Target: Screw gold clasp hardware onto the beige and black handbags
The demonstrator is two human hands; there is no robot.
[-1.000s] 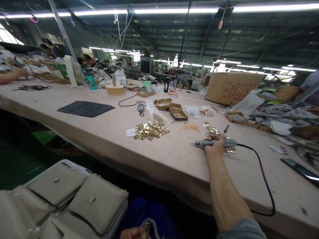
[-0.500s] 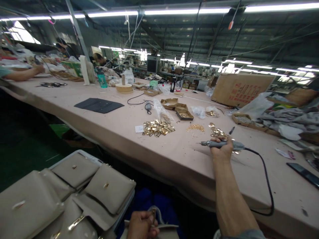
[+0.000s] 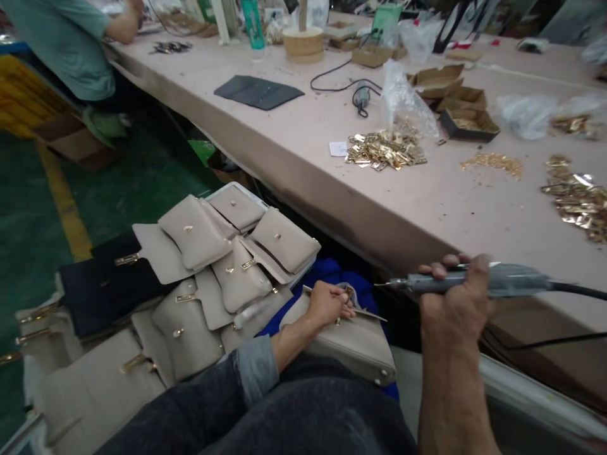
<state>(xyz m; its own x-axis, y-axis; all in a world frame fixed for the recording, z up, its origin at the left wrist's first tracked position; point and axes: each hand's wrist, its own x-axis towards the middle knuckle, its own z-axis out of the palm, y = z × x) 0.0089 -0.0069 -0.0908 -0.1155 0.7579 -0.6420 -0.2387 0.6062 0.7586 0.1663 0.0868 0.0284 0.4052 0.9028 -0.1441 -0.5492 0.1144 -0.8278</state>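
Grips an electric screwdriver [image 3: 512, 279] in the right hand [image 3: 453, 297], with fingers wrapped round the barrel and the thin bit [image 3: 386, 285] pointing left, in open air, touching nothing. Pinches the flap [image 3: 368, 315] of a beige bag [image 3: 353, 351] with the left hand [image 3: 329, 303], fingers curled closed; at this size, cannot tell whether also pinching a metal fitting. Keeps that bag at the lap [image 3: 322, 411], with blue cloth [image 3: 332, 266] showing behind it.

Could scratch the bag by swinging the bit in too low, or jab the left fingertips by aiming too close to them. Could let the bag roll by pressing off-centre on so soft a support. Might also snag the cord [image 3: 576, 289] on the edge of the table [image 3: 488, 218] by pulling the tool down sharply.

Has open room between bit and bag, above a dark gap [image 3: 405, 322] well suited to swallowing a dropped part. Has less room leftward, with stacked bags [image 3: 192, 237] crowding near the forearm.
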